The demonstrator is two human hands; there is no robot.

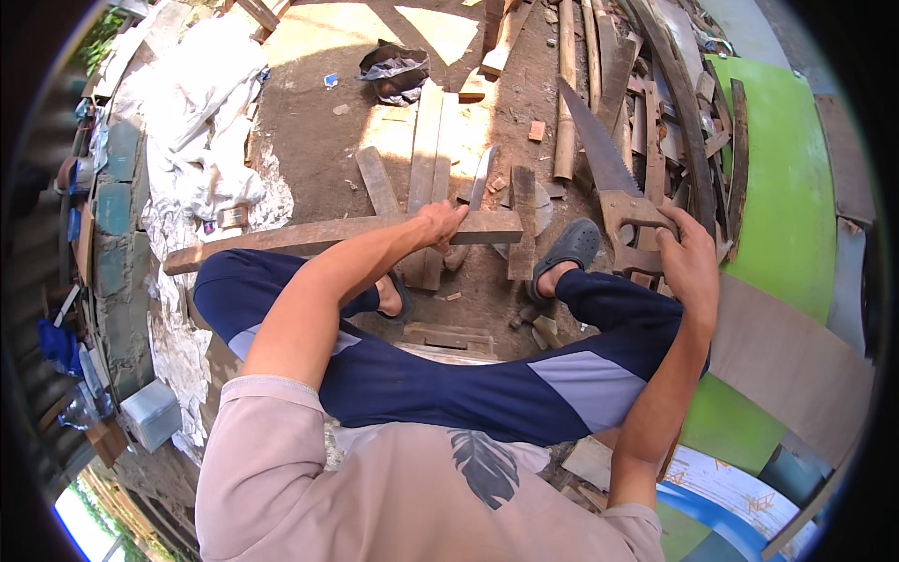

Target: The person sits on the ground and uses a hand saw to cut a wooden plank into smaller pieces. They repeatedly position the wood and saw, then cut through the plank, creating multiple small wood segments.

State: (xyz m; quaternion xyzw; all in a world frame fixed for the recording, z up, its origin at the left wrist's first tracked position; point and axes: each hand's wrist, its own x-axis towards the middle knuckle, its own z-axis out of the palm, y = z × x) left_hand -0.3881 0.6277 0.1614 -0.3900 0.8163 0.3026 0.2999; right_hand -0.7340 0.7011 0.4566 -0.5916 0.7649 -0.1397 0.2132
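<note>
A long, squared wooden beam point(309, 236) lies crosswise in front of me, its left part over my left knee. My left hand point(442, 225) is closed around it near its right end. Off to the right, my right hand point(690, 258) holds a handsaw point(601, 150) by its brown wooden handle. The saw's blade points away from me and slants up to the left, apart from the beam. Beneath the beam's right end stands or lies a short wooden block point(522, 248); whether they touch I cannot tell.
Boards point(426, 140) lie lengthwise on the dirt ground ahead, with a dark plastic bag point(397, 73) beyond them. Scrap wood is piled at the right beside a green panel point(782, 178). White cloth point(201, 122) covers the left side. My clogs point(568, 248) rest near wood offcuts.
</note>
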